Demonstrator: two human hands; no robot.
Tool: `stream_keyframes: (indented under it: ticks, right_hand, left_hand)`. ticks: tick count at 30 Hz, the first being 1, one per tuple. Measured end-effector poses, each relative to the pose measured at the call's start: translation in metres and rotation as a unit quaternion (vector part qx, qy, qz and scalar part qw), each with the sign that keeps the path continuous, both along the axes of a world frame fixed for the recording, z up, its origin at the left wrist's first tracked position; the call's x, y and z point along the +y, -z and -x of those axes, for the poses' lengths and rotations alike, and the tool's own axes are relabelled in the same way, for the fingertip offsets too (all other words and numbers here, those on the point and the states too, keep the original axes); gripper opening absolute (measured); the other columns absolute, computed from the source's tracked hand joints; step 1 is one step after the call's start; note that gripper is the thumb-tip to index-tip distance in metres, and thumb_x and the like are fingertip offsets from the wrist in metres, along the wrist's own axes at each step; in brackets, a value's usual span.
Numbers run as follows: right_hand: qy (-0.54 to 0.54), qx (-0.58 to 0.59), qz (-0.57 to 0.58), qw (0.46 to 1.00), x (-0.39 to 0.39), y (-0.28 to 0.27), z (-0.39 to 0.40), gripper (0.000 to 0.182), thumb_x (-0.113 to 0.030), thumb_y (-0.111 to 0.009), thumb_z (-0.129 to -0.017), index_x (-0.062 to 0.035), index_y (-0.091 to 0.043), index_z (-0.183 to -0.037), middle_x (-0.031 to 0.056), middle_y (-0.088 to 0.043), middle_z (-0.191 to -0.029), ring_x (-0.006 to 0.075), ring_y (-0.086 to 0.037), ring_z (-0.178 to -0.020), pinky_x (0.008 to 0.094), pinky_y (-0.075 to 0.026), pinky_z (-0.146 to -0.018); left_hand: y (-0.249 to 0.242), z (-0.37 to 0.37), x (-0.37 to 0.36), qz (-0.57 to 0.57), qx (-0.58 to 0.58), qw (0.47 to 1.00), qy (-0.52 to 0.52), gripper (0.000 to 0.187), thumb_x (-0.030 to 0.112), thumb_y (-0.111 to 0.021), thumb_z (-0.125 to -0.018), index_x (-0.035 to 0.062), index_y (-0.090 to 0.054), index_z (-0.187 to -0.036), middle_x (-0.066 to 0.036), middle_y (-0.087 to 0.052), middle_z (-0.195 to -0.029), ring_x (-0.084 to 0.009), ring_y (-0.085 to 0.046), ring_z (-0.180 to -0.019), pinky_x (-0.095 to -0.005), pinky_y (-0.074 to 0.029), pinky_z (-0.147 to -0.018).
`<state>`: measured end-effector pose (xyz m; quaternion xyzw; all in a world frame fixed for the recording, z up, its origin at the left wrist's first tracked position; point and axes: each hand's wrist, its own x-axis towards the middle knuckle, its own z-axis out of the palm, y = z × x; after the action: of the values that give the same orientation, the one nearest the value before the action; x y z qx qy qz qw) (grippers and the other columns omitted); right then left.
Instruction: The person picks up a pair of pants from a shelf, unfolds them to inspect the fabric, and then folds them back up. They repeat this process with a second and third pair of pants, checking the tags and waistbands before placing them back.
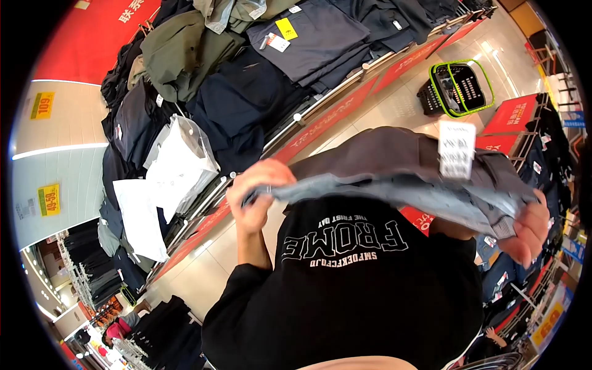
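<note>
A pair of dark grey trousers is stretched by the waistband between my hands, in front of my black T-shirt. The pale inner side of the waistband faces me. My left hand is closed around one end of it. At the other end, my right hand grips the waistband near a ribbed section, its fingers partly behind the cloth. A white tag with blurred print hangs against the trousers. The legs of the trousers drop away from me and are mostly out of sight.
Folded dark trousers and olive garments are heaped on a metal-edged display table. A white plastic bag lies on its near side. Across the aisle stands a black basket with a green rim. Clothes racks line the right.
</note>
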<state>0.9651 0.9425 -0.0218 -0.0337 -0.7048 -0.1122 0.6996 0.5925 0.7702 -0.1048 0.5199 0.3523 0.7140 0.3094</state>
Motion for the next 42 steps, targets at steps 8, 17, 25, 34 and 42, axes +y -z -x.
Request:
stream_keyframes:
  ticks: [8,17,25,34,42]
  right_hand:
    - [0.127,0.158,-0.13,0.971,-0.001,0.019,-0.091,0.063,-0.063,-0.019,-0.097,-0.0199,-0.064,-0.097,0.0031,-0.043,-0.079,0.0212,-0.045,-0.065,0.0284,-0.04,-0.034]
    - [0.121,0.042,0.088,0.988,0.017,0.05,-0.066,0.081,-0.069,-0.013,-0.092,-0.0007,-0.054,-0.078,0.0179,-0.05,-0.065,0.0239,-0.047,-0.042,0.0301,-0.038,-0.036]
    - [-0.056,0.126,0.148,0.979,0.007,0.034,-0.046,0.085,-0.082,-0.011,-0.082,-0.007,-0.038,-0.053,0.0078,-0.034,-0.045,0.0197,-0.029,-0.033,0.0338,-0.027,-0.03]
    - [-0.005,-0.173,0.409,0.896,0.013,0.031,-0.045,0.069,-0.07,-0.048,-0.083,-0.0053,-0.044,-0.06,0.004,-0.039,-0.055,0.0151,-0.039,-0.048,0.0273,-0.028,-0.047]
    - [-0.068,-0.56,0.71,0.422,0.004,0.09,0.063,0.062,-0.036,-0.091,-0.047,-0.0056,-0.064,-0.094,0.0008,-0.043,-0.054,0.0106,-0.04,-0.048,0.0261,-0.033,-0.048]
  left_hand:
    - [-0.087,-0.028,-0.002,-0.119,0.071,0.943,0.302,0.007,0.004,-0.066,-0.083,0.0018,-0.069,-0.088,-0.013,-0.068,-0.081,-0.0228,-0.062,-0.06,-0.0306,-0.049,-0.053]
    - [-0.097,-0.037,-0.004,-0.095,0.096,0.937,0.323,0.011,0.001,-0.061,-0.082,-0.0031,-0.07,-0.088,-0.016,-0.066,-0.082,-0.0243,-0.06,-0.063,-0.0288,-0.046,-0.051]
    - [-0.079,-0.035,-0.018,-0.041,0.091,0.944,0.313,0.013,0.0,-0.067,-0.079,-0.0039,-0.07,-0.091,-0.017,-0.066,-0.085,-0.0243,-0.059,-0.063,-0.0274,-0.043,-0.048]
    - [-0.052,-0.05,-0.013,-0.029,0.039,0.968,0.246,0.016,0.001,-0.069,-0.079,-0.0025,-0.07,-0.094,-0.014,-0.063,-0.083,-0.024,-0.058,-0.063,-0.0302,-0.044,-0.051]
    - [-0.044,-0.065,-0.001,-0.035,0.067,0.964,0.254,0.021,0.008,-0.063,-0.083,-0.0031,-0.064,-0.1,-0.011,-0.055,-0.084,-0.0244,-0.055,-0.069,-0.0322,-0.043,-0.056]
